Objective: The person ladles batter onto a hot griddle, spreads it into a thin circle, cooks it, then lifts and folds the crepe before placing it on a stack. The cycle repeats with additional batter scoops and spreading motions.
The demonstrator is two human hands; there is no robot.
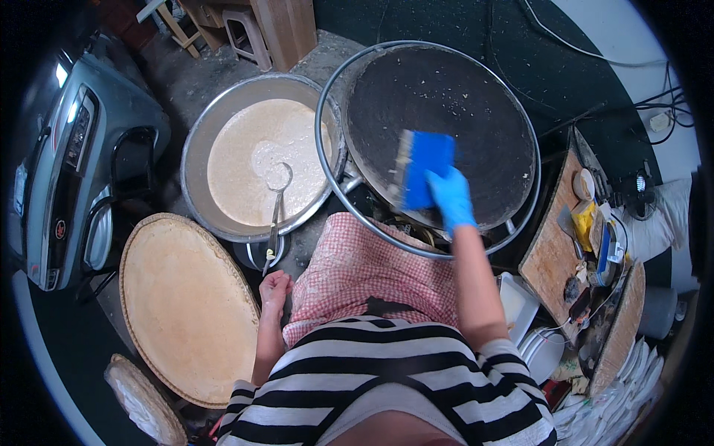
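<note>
My right hand [451, 197], in a blue glove, grips a wide, flat blue scraper [430, 165] whose left edge is crusted with beige. The scraper is over the near part of a round black griddle [446, 97], slightly blurred by motion. Scattered pale crumbs lie on the griddle, and a metal ring [320, 141] runs around it. My bare left hand [276, 287] is curled closed beside my checked apron, with nothing visible in it. Just above it is the handle end of a ladle [276, 208], which rests in a large metal basin [195, 160] of pale batter [242, 160].
A broad round tan board [186, 305] stands at my left, with a smaller round item [145, 398] below it. A grey vehicle [89, 163] is at far left. On the right are a wooden board [547, 249] with tools, a white tray [518, 301] and stacked plastic bags [617, 390].
</note>
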